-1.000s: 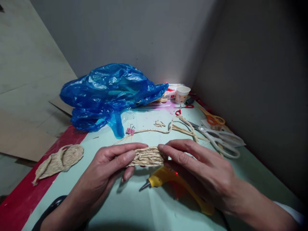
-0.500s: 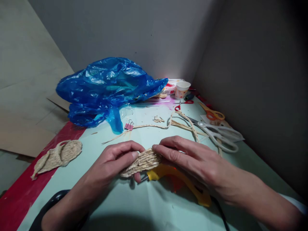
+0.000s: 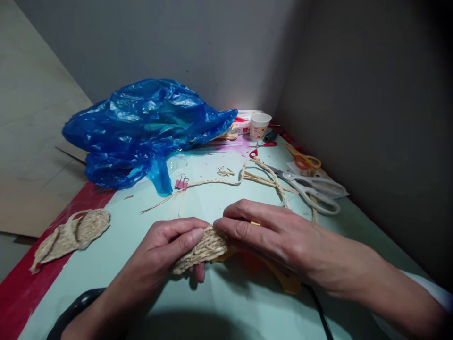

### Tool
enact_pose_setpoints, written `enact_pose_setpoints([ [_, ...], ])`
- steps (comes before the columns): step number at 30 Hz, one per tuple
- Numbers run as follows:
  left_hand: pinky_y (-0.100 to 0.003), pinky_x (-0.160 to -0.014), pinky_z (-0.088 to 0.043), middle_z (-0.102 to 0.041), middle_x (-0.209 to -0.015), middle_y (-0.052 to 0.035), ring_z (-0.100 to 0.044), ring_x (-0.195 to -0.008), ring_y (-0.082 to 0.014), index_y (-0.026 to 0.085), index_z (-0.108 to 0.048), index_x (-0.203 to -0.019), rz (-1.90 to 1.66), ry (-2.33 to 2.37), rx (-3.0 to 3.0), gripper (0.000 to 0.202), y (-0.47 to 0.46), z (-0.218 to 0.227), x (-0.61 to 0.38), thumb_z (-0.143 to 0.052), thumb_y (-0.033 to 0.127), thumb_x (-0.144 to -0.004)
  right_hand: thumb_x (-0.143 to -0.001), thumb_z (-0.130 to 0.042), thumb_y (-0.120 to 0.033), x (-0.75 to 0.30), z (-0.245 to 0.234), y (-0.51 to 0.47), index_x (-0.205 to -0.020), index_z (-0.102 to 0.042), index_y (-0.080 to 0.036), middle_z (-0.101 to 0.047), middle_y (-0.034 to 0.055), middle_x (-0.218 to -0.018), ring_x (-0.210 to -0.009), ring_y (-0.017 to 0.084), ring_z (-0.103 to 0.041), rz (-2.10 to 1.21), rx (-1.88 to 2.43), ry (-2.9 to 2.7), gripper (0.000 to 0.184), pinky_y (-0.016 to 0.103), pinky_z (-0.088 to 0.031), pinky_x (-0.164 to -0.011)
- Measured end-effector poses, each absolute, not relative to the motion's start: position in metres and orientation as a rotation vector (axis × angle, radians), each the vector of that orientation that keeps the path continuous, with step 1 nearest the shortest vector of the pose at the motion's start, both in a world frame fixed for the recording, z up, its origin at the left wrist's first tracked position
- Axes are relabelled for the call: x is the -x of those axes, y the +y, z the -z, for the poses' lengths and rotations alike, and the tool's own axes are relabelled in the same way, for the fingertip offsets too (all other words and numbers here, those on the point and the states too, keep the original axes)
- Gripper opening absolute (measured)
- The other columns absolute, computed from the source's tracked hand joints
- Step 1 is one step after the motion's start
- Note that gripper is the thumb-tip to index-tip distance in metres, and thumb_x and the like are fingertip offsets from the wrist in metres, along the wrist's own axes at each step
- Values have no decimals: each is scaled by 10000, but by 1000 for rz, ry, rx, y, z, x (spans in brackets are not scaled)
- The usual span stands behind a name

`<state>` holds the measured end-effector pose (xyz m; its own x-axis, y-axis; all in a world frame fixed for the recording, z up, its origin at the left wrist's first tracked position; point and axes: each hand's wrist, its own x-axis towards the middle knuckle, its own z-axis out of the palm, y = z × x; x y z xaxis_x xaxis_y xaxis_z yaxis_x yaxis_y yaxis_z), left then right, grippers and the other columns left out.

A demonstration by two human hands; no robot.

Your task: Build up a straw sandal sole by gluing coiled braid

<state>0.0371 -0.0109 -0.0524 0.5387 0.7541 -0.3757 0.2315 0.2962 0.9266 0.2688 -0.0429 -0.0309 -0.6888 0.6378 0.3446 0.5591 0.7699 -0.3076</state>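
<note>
Between my hands is a coiled piece of braided straw [image 3: 201,250], tan and stitched in rows. My left hand [image 3: 173,248] grips its left part, thumb on top and a fingertip showing underneath. My right hand [image 3: 269,231] covers its right end, fingers closed over it. Beneath my right hand lies a yellow glue gun [image 3: 288,282], mostly hidden, with a black cord running toward me. Off to the left rests a small straw slipper [image 3: 76,231]. Behind my hands a thin straw braid [image 3: 215,181] stretches across the table, with a pink binder clip [image 3: 181,184] on its left end.
A crumpled blue plastic bag [image 3: 141,127] fills the back left. Large white-handled scissors [image 3: 311,189], orange-handled scissors [image 3: 304,158] and small red scissors [image 3: 254,152] lie at right. A paper cup [image 3: 260,126] stands near the back wall. Straw scraps [image 3: 225,171] lie mid-table.
The view has shifted slightly, moving things leftward. My hands, still on the straw piece, sit a little lower, and my right hand now hides more of the glue gun, including its nozzle.
</note>
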Motion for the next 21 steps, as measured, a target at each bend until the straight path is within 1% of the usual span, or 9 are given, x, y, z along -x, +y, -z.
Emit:
enact_pose_setpoints([
  [4, -262, -572, -426, -709, -582, -52, -608, -570, -176, 145, -784, -999, -432, 975, -1221, 344, -12, 52, -37, -596, 423, -924, -968, -473, -39, -270, 31, -42, -1134, -614, -141, -627, 62, -1038, -845, 135, -634, -348, 916, -2516, 241, 235, -562, -717],
  [7, -249, -563, -402, -751, -681, -72, -621, -625, -179, 154, -783, -1021, -389, 960, -1240, 379, -13, 48, -39, -563, 452, -941, -956, -508, -32, -272, 35, -39, -1088, -606, -146, -613, 65, -1090, -878, 127, -625, -441, 910, -2521, 200, 228, -560, -739],
  [9, -242, -566, -397, -750, -722, -59, -608, -648, -173, 169, -784, -1026, -363, 964, -1264, 396, -14, 45, -41, -547, 476, -948, -971, -515, -47, -274, 38, -37, -1066, -599, -145, -605, 72, -1116, -908, 134, -620, -501, 890, -2516, 160, 236, -556, -753],
  [12, -246, -679, -444, -730, -775, -27, -614, -741, -184, 197, -796, -955, -404, 997, -1333, 317, -15, 43, -44, -597, 442, -925, -986, -496, -47, -274, 41, -36, -1067, -594, -140, -603, 82, -1125, -932, 147, -609, -547, 850, -2506, 157, 256, -551, -773],
  [14, -259, -737, -453, -709, -799, -23, -616, -814, -209, 204, -799, -862, -438, 1027, -1444, 281, -14, 43, -46, -618, 414, -910, -983, -499, -48, -272, 41, -36, -1098, -599, -141, -607, 81, -1125, -936, 148, -602, -547, 841, -2515, 179, 258, -547, -785],
  [16, -266, -729, -452, -685, -788, -24, -610, -844, -227, 210, -796, -813, -449, 1049, -1548, 295, -14, 42, -46, -606, 412, -913, -976, -503, -45, -270, 39, -37, -1148, -602, -145, -612, 82, -1136, -957, 150, -600, -531, 838, -2517, 222, 253, -544, -816],
  [19, -260, -734, -458, -694, -798, -11, -618, -841, -220, 229, -809, -863, -475, 1048, -1543, 255, -15, 42, -45, -621, 396, -903, -976, -498, -43, -266, 38, -38, -1229, -589, -141, -615, 91, -1156, -1000, 160, -595, -489, 818, -2496, 286, 252, -532, -859],
  [21, -252, -756, -467, -723, -826, 0, -628, -842, -211, 241, -816, -914, -504, 1050, -1487, 220, -15, 42, -44, -649, 383, -890, -983, -492, -48, -264, 40, -38, -1296, -558, -113, -616, 96, -1137, -1006, 165, -583, -447, 801, -2480, 326, 257, -520, -873],
])
